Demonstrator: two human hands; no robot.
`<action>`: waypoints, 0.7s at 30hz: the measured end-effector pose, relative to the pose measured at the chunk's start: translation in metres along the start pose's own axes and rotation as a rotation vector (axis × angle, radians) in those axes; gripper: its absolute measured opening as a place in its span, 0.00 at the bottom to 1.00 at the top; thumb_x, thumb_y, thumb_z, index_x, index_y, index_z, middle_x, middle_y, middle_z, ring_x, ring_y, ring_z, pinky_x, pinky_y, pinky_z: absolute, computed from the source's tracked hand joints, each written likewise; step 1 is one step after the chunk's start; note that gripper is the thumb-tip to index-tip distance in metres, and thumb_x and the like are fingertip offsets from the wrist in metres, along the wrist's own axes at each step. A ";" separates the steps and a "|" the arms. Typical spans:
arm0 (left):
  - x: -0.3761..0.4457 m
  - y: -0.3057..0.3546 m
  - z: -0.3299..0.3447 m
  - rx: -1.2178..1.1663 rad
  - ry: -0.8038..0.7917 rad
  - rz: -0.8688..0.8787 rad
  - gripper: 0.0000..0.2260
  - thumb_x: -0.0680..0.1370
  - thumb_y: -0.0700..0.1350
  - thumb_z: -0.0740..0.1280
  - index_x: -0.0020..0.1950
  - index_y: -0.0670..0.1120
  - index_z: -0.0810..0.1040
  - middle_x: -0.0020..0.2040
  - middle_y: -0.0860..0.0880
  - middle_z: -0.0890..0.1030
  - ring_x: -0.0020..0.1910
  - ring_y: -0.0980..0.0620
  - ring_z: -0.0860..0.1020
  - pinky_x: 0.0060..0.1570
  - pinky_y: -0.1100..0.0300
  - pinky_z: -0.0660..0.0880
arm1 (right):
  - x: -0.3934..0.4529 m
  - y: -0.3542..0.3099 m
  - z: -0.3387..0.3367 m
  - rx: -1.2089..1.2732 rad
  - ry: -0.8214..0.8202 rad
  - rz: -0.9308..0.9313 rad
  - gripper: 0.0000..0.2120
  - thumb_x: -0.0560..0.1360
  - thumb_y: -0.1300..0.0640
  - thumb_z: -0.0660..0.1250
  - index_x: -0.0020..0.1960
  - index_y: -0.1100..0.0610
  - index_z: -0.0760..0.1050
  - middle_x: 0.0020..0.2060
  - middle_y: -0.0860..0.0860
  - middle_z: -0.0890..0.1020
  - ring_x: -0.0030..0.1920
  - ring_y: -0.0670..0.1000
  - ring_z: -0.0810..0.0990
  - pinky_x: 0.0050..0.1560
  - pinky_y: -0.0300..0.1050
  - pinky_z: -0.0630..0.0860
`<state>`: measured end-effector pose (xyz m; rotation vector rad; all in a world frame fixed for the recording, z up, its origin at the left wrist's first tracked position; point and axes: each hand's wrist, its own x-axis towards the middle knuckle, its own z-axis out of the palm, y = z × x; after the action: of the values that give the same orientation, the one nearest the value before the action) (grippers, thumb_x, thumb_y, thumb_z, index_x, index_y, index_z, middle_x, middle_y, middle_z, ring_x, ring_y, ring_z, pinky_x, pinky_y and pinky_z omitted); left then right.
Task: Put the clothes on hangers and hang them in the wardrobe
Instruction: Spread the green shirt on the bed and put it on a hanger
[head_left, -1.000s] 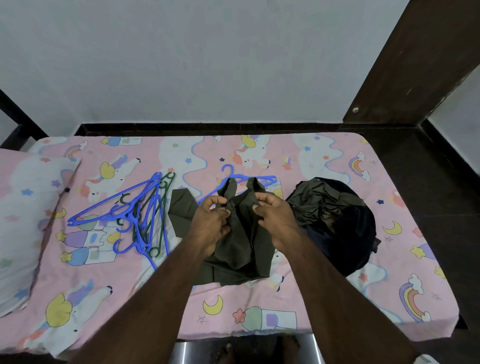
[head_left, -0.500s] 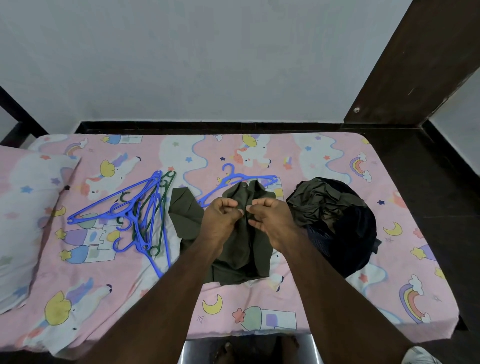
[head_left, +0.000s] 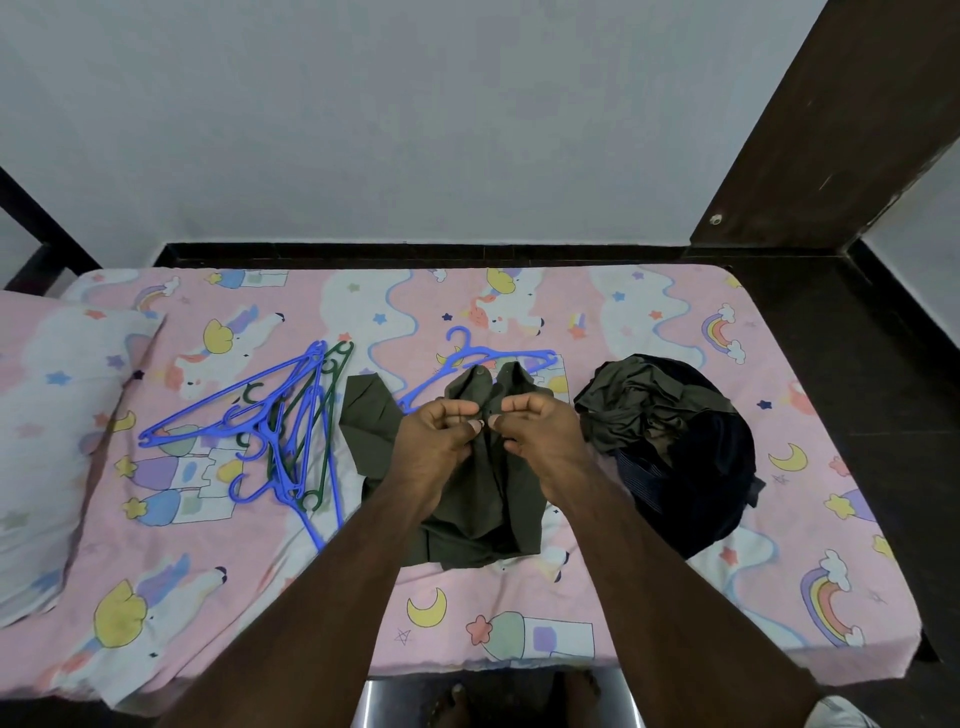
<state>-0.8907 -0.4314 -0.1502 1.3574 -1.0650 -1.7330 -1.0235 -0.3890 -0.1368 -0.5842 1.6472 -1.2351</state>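
Left of the olive shirt (head_left: 470, 499), a pillow (head_left: 47, 415) is lying at the bed's end, and a tangled heap of blue and green hangers (head_left: 283, 431) is resting on the pink unicorn sheet (head_left: 519, 613), just beside the shirt's spread sleeve. At the shirt itself, my left hand (head_left: 439, 441) is curling its fingers and pinching the front placket near the collar, thumb against forefinger. Just beside it, almost touching, my right hand (head_left: 540, 426) is pinching the opposite edge of the same placket, its other fingers loosely bent. Whether a button is between my fingertips, I cannot tell. Both hands are hovering over the shirt's upper chest, with its hem lying toward me, short of the bed's near edge. Above the shirt's collar, a single blue hanger (head_left: 485, 358) is poking out, its hook pointing toward the wall and its arms partly under the fabric. Right of the shirt, a dark pile of clothes (head_left: 675, 447) is sitting close by, with bare sheet beyond it up to the bed's right edge and dark floor (head_left: 857, 364) past that.
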 end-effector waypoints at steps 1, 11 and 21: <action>-0.001 0.001 0.001 0.006 0.012 0.013 0.07 0.77 0.32 0.70 0.49 0.43 0.82 0.35 0.49 0.81 0.36 0.53 0.78 0.37 0.62 0.76 | 0.000 0.000 0.001 -0.020 0.014 -0.022 0.08 0.72 0.65 0.75 0.47 0.55 0.80 0.39 0.52 0.83 0.39 0.47 0.81 0.40 0.39 0.77; 0.003 0.003 0.003 0.126 0.104 0.139 0.06 0.75 0.34 0.73 0.47 0.44 0.83 0.37 0.48 0.82 0.38 0.52 0.79 0.45 0.55 0.77 | -0.002 0.001 0.007 -0.405 0.054 -0.322 0.06 0.72 0.63 0.73 0.48 0.55 0.82 0.38 0.40 0.81 0.39 0.39 0.79 0.47 0.36 0.76; -0.002 0.013 0.001 0.009 0.048 0.053 0.06 0.78 0.33 0.68 0.49 0.41 0.82 0.38 0.47 0.83 0.36 0.55 0.80 0.40 0.64 0.77 | 0.002 -0.004 0.008 -0.545 0.022 -0.452 0.05 0.73 0.61 0.73 0.46 0.53 0.80 0.39 0.44 0.82 0.39 0.38 0.79 0.41 0.27 0.73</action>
<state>-0.8906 -0.4345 -0.1378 1.3578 -1.0735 -1.6508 -1.0181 -0.3953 -0.1341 -1.3399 1.9453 -1.0889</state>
